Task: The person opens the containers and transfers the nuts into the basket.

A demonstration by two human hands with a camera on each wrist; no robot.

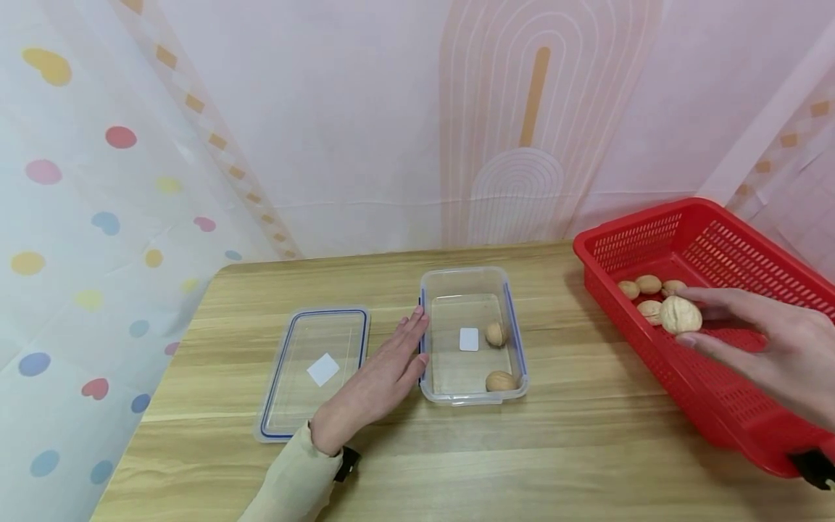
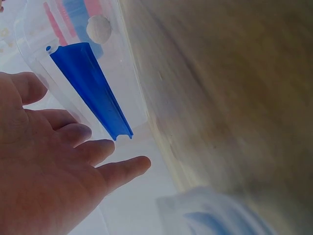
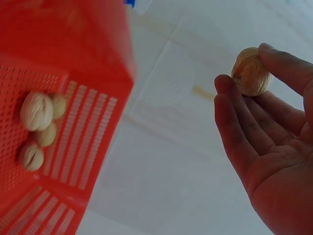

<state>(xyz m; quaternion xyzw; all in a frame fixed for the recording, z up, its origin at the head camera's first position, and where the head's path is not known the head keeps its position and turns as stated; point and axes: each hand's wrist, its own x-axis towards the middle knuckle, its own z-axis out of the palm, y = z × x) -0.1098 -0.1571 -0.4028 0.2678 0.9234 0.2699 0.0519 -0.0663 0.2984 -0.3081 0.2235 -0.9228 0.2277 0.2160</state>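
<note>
My right hand (image 1: pixel 776 341) pinches a walnut (image 1: pixel 681 315) between thumb and fingers, above the red basket (image 1: pixel 678 362). In the right wrist view the same walnut (image 3: pixel 251 72) sits at the fingertips. Several more walnuts (image 1: pixel 649 284) lie in the far left corner of the basket. My left hand (image 1: pixel 381 384), fingers extended, rests along the left side of a clear plastic box (image 1: pixel 457 397) with blue clips. Inside the box, two walnuts (image 1: pixel 500 381) lie along its right side, and a white square label is on its bottom.
A clear lid (image 1: pixel 287 384) with a blue seal and a white label lies on the wooden table (image 1: pixel 554 449), left of the box. Behind the table hangs a patterned curtain (image 1: pixel 365 130). The basket's raised rim borders the table's right side.
</note>
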